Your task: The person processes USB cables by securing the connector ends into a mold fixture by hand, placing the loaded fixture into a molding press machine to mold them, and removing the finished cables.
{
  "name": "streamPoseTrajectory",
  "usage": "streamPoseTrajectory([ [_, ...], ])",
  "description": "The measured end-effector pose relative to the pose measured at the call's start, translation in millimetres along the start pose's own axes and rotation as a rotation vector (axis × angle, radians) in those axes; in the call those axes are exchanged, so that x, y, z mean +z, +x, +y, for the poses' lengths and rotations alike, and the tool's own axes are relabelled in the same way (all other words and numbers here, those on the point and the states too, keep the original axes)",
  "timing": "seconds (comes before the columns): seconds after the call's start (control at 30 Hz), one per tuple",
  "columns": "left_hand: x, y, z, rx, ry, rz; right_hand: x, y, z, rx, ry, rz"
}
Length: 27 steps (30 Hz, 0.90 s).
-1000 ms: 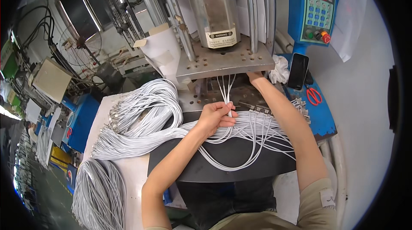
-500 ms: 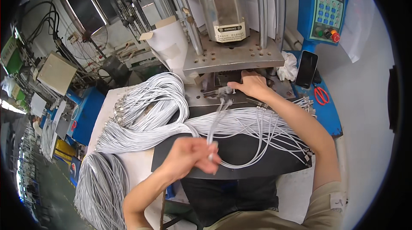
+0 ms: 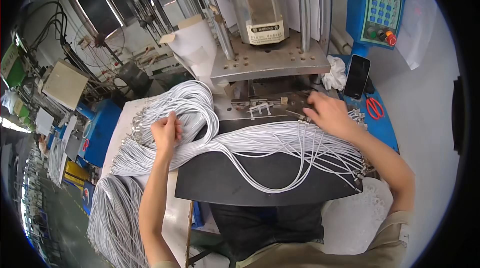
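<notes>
My left hand (image 3: pixel 166 132) is over the looped bundle of white cables (image 3: pixel 185 100) on the left, its fingers curled closed. Whether a cable is between them I cannot make out. To the right, my right hand (image 3: pixel 330 113) hovers at the front of the press, thumb and forefinger apart and nothing visible between them. Just left of it lies a white branched plastic piece (image 3: pixel 261 109) on the metal mould (image 3: pixel 240 103). Below that hand, a row of white cables (image 3: pixel 270 135) stretches across the black board (image 3: pixel 240 168), metal connectors at its right end.
The press's thick steel plate (image 3: pixel 270 70) overhangs the mould between upright rods. On the right stand a blue control box (image 3: pixel 382 13), a phone (image 3: pixel 357 77) and red-handled scissors (image 3: pixel 374 108). Grey cables (image 3: pixel 117 218) hang at lower left; a pale round container (image 3: pixel 355 218) sits lower right.
My left hand has moved left and away from me, from the board's front to the looped bundle. My right hand has drawn back rightward from under the press plate, leaving the white branched piece in view.
</notes>
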<state>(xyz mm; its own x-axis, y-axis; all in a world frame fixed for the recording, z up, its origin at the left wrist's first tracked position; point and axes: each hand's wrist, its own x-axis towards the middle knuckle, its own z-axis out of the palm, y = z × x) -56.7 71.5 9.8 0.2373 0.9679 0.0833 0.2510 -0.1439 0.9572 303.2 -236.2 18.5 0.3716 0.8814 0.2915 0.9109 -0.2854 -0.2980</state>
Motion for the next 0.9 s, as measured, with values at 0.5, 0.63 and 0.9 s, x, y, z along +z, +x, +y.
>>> streamPoseTrajectory([
  [0.5,206.3,-194.7,63.4,1.249,0.301,-0.402,-8.1,-38.7,43.4,0.201,0.248,-0.037],
  [0.63,183.8,-175.3,60.4,1.149,0.365,-0.547,-12.5,12.5,50.3,0.46,0.668,-0.262],
  [0.9,236.5,-55.3,70.8,1.053,0.533,-0.507,110.7,176.5,106.7,-0.08,0.362,0.522],
])
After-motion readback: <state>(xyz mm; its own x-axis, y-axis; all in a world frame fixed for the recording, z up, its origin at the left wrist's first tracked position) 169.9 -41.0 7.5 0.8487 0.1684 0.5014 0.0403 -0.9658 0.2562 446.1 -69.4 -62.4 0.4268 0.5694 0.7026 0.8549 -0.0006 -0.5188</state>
